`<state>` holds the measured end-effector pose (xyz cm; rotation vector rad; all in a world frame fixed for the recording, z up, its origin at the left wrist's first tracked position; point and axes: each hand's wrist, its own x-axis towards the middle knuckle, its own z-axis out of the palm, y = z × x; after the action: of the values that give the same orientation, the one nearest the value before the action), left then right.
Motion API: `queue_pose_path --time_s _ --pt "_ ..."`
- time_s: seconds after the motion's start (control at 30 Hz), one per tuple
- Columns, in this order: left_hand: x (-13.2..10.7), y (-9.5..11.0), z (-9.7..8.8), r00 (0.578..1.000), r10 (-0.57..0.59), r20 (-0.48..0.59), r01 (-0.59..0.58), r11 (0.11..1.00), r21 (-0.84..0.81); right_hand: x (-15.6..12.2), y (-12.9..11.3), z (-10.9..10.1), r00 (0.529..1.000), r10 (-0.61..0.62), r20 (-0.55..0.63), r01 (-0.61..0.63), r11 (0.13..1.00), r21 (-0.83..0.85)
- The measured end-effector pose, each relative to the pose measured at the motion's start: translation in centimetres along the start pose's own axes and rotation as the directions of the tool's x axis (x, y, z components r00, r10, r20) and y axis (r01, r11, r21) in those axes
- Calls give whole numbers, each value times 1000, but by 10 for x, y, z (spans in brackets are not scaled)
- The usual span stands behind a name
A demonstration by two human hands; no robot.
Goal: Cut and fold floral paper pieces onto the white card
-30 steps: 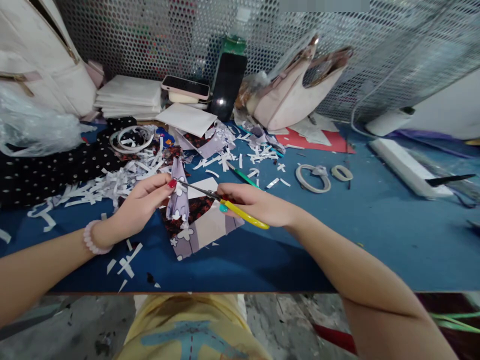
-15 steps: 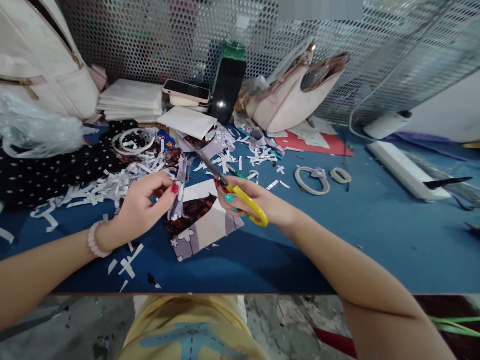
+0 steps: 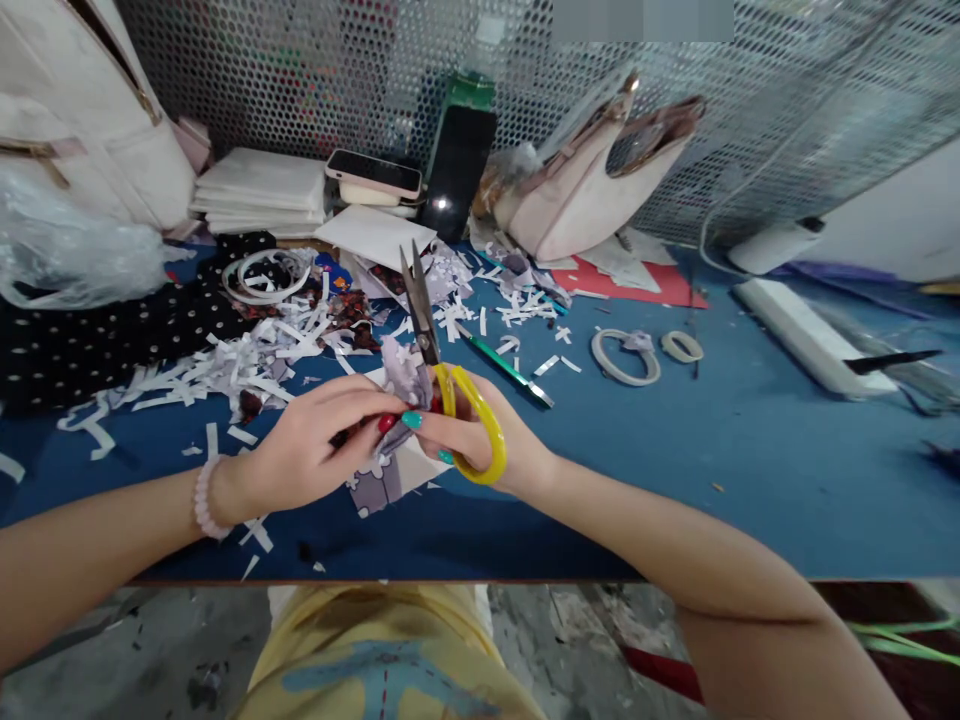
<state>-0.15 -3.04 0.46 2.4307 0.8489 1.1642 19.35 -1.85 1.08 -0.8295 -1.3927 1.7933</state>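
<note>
Head view, and we are looking down across a wide blue worktable (image 3: 750, 440), where a pale pink leather handbag (image 3: 585, 200) is gaping open at the back, its contents hidden from us. At centre the left hand (image 3: 315, 450) and right hand (image 3: 480, 440) are meeting with fingertips touching, both pinching a small lilac flower-print paper piece (image 3: 401, 375) just above the tabletop. We are also seeing yellow-handled steel scissors (image 3: 442, 370) riding in the right hand, blades together, long axis pointing straight away from us.

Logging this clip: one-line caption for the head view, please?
Left hand pinches a purple floral scrap; right hand holds yellow-handled scissors, blades pointing away, above a blue table.
</note>
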Motion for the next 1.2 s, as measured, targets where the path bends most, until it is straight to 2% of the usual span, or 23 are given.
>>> queue_pose_path --time_s 0.1,0.23,0.37,0.43,0.5,0.6,0.8,0.9,0.97,1.07,1.2 --pt "-2 -5 2 987 -160 -25 158 985 -76 0 2 -4 999 -2 45 0 999 38" --pt "-4 -11 7 930 -362 -61 335 904 -265 0 7 -5 985 53 165 -69 994 90" --pt "1 -12 10 830 -541 132 545 741 -392 -1 5 -5 975 117 187 -130 990 59" --pt "4 -11 9 799 -582 151 587 700 -407 -1 1 -4 981 85 173 -92 995 34" --pt "5 -10 8 795 -601 87 580 709 -402 -1 -3 -4 989 27 143 -28 1000 4" --pt "4 -9 7 807 -587 58 560 732 -387 0 -6 -6 996 -11 93 16 998 -58" --pt "3 -8 7 837 -542 74 527 761 -378 1 -11 -13 999 7 49 0 989 -145" --pt "4 -8 6 866 -499 31 483 818 -312 0 -13 -14 1000 3 16 -1 991 -133" --pt "4 -7 4 905 -422 -58 401 890 -218 -1 -14 -14 1000 1 14 1 992 -126" --pt "4 -3 -2 965 -212 -154 212 977 -16 -2 -15 -12 999 5 38 0 989 -146" --pt "4 4 -10 996 20 -92 -6 989 151 -4 -15 -10 998 22 53 -13 986 -166"
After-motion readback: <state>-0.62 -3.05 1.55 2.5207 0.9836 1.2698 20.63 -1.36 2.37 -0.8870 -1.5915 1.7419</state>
